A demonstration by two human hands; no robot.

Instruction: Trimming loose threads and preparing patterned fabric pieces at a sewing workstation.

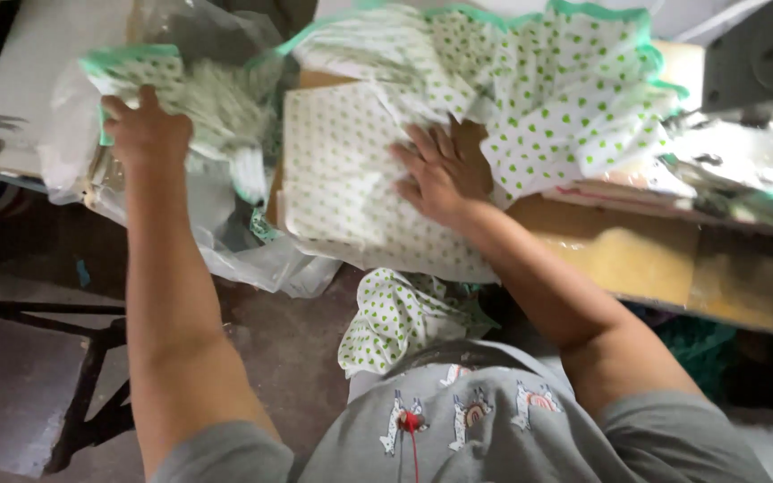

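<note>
White cloth with green dots and teal trim covers the wooden table (655, 259). My right hand (440, 170) lies flat with spread fingers on a folded piece of this cloth (342, 179) at the table's left end. A larger bunched piece (565, 98) spreads behind and right of that hand. My left hand (145, 130) reaches out to the left and grips another bundle of the same dotted cloth (216, 107), which rests in clear plastic bags. One more dotted piece (395, 317) hangs off the table edge onto my lap.
Clear plastic bags (234, 250) hang down at the left of the table. A white surface (38, 63) lies at far left with a dark tool on it. A black metal frame (91, 376) stands on the concrete floor. A sewing machine part (753, 63) sits at upper right.
</note>
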